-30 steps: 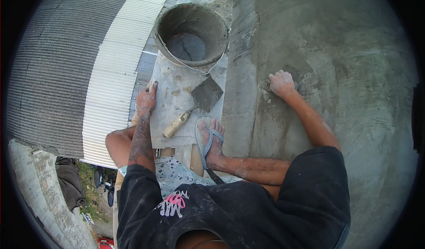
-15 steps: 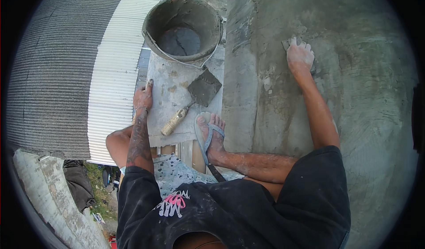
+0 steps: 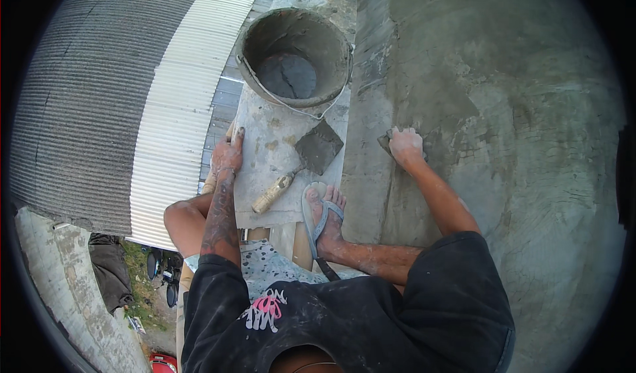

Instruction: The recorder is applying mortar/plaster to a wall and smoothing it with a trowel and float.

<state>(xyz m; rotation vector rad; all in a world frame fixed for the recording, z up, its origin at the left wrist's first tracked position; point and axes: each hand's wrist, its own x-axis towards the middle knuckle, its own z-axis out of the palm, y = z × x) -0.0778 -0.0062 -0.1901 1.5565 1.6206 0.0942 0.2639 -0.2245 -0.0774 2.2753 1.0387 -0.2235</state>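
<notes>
Grey rendered wall (image 3: 503, 108) fills the right of the frame, mostly coated, with a darker wet patch near the top. Right hand (image 3: 405, 145) presses a small float (image 3: 386, 139), fingers closed over it. Left hand (image 3: 228, 156) grips the board (image 3: 278, 141) edge beside the trowel (image 3: 301, 161). Bucket (image 3: 295, 58), upper centre, looks nearly emptied, only a mortar film left.

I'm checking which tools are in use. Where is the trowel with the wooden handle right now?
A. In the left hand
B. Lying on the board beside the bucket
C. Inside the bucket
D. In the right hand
B: the trowel lies loose on the board below the bucket, with neither hand on it.
</notes>
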